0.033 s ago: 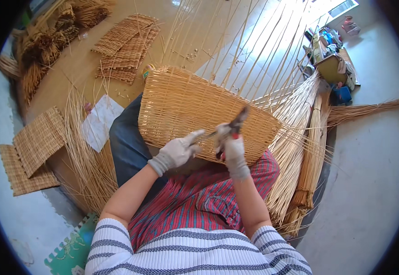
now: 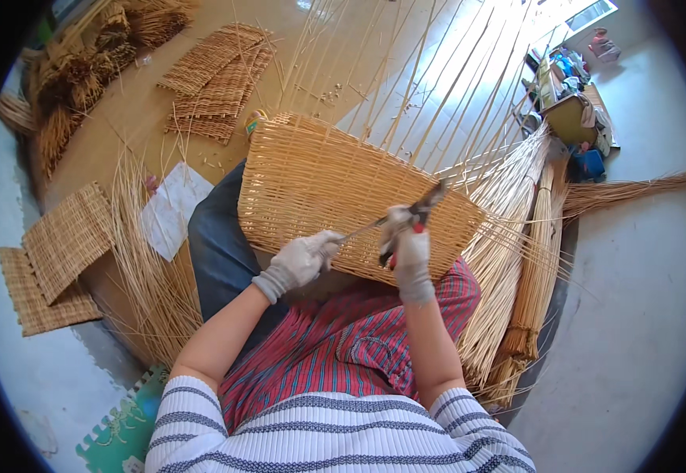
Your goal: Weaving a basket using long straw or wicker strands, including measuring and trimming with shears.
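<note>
A wide woven wicker panel leans across my lap, long loose strands rising from its far edge. My right hand, in a pale knit glove, grips a pair of pruning shears with red on the handles; the dark blades point up and to the right. In the same style of glove, my left hand is closed around one end of a thin grey rod. That rod slants up to the fingers of my right hand, in front of the panel. Whether it is an awl is hard to make out.
Finished woven mats lie on the floor at the far left, with more mats nearer. Thick straw-coloured cane bundles stand at my right. Loose strands and a white sheet lie left. A cluttered box stands far right.
My right hand and the shears have shifted slightly right. My left hand's extended finger has curled in, and more of the grey rod shows between the hands.
</note>
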Demonstrator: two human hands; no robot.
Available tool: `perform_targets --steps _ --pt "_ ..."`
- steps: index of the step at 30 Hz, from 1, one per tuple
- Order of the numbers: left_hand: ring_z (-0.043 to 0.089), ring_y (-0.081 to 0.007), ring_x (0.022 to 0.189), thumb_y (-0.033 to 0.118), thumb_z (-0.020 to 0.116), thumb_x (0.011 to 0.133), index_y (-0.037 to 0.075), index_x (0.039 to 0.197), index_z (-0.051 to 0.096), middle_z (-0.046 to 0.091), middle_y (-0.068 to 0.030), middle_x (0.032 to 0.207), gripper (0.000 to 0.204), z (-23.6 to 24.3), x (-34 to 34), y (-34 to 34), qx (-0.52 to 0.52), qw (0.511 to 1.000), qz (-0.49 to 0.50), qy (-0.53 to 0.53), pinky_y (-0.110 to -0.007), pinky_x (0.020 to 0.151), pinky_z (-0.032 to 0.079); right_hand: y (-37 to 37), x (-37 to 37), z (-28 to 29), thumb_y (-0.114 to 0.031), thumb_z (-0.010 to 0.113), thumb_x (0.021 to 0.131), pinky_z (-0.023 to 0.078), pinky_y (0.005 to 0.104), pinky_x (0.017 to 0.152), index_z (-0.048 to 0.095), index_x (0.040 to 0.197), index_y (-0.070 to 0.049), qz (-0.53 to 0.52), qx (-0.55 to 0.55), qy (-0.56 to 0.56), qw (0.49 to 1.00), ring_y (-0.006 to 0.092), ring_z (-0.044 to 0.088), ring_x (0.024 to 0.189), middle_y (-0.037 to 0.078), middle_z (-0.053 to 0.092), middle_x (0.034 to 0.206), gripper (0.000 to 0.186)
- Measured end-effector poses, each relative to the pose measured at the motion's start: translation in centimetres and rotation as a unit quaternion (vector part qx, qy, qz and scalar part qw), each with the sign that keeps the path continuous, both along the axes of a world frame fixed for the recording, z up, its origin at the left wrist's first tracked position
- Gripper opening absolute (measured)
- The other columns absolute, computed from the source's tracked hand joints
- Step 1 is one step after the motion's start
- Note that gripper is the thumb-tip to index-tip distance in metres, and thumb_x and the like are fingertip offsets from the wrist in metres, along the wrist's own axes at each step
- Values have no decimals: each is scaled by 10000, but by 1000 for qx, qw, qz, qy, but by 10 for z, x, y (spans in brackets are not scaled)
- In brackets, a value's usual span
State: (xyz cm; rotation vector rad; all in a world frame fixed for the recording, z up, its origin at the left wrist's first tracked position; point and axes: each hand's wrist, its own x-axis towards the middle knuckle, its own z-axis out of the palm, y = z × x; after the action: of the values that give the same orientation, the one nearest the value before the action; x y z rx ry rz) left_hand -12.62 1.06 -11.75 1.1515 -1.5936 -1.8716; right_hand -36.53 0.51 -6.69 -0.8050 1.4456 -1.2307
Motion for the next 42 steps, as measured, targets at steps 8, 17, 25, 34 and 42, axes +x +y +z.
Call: perform_targets --steps 8,17,25,34,42 --pt "656 -147 632 278 527 1142 17 1025 666 705 -81 768 318 -49 -31 -54 86 946 281 135 -313 593 552 -35 -48 -64 -117 664 1059 494 292 521 656 1176 -88 -67 38 92 993 144 664 602 37 692 784 120" --pt "645 -170 591 291 538 1142 34 1037 635 719 -105 772 294 -107 -45 45 128 945 288 87 -335 558 553 -108 -57 -65 -229 685 1046 515 327 597 693 1136 -86 -90 -29 106 990 144 633 622 45 695 747 169" --pt "675 -161 627 304 532 1145 49 1059 630 715 -98 801 286 -47 -36 -33 114 922 320 185 -309 586 582 -110 -61 -67 -224 694 1043 534 326 610 723 1054 -61 -77 7 169 983 157 675 641 63 729 756 166" --pt "711 -210 612 297 509 1150 -2 1074 647 737 -137 798 338 -42 -9 -85 126 918 341 158 -330 546 595 -109 -64 -72 -207 698 1054 584 339 615 692 1086 -43 -82 -1 123 989 194 715 649 101 742 792 167" --pt "710 -232 596 242 505 1144 -1 1150 634 753 -177 803 275 -106 -6 7 262 890 368 65 -358 544 596 -117 -67 -75 -243 701 1043 564 340 600 705 1086 -55 -84 -5 176 981 191 719 645 90 743 784 192"
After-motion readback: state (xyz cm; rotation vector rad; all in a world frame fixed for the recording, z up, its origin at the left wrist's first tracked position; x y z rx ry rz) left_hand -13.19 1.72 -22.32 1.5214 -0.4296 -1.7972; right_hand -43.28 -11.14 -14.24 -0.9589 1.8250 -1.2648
